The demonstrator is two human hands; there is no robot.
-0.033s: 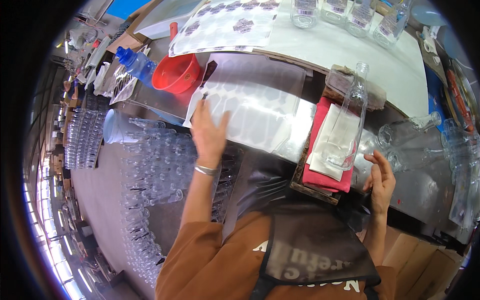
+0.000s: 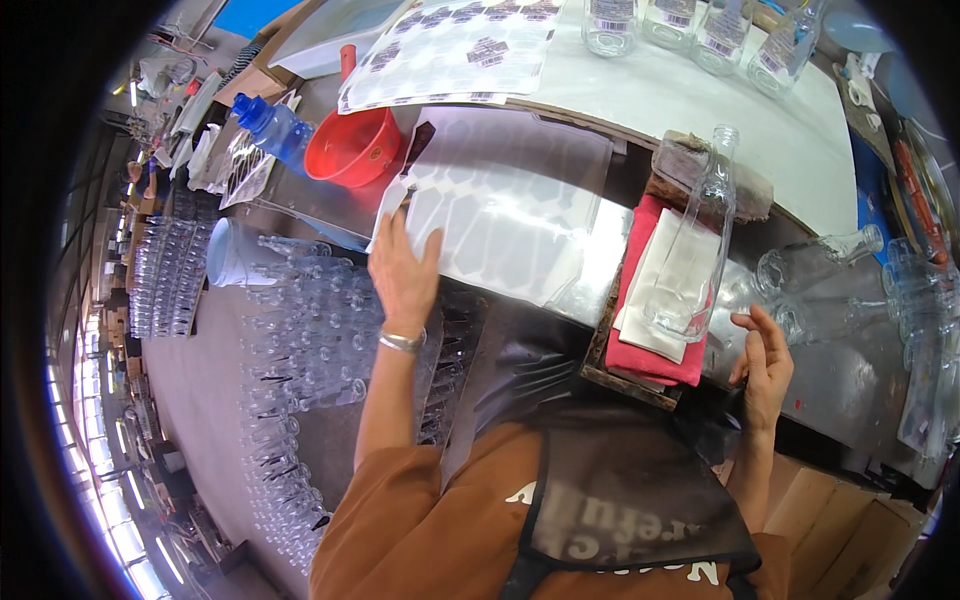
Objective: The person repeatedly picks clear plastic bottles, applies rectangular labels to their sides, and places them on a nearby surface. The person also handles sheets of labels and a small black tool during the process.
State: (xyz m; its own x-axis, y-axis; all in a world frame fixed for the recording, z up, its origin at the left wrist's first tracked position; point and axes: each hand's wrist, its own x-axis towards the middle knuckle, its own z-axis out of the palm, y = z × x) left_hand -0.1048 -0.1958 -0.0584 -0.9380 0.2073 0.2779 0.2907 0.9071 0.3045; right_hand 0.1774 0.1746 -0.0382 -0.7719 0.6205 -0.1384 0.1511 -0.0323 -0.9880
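Observation:
My left hand (image 2: 403, 285), a metal bangle at its wrist, is at the left edge of a translucent sheet of pale label shapes (image 2: 500, 225). Its fingers are stretched and the thumb stands apart, with nothing visibly held. By the fingertips a small dark piece (image 2: 409, 192) lies on the sheet, below a larger dark label (image 2: 421, 138). My right hand (image 2: 762, 370) is empty, its fingers loosely bent and apart. Left of it, a clear glass bottle (image 2: 690, 270) lies on a white cloth (image 2: 640, 290) over a folded red cloth (image 2: 627, 350).
A red scoop (image 2: 350, 150) and a blue-capped plastic bottle (image 2: 270, 130) stand at far left. Printed label sheets (image 2: 450, 50) and upright glass bottles (image 2: 610, 25) occupy the white board behind. More bottles (image 2: 820, 258) lie at right. Many bottles (image 2: 310, 330) crowd the lower left.
My left hand has shifted slightly left and toward me, away from the small dark piece. My right hand has hardly moved. The bottle on the cloth stays put.

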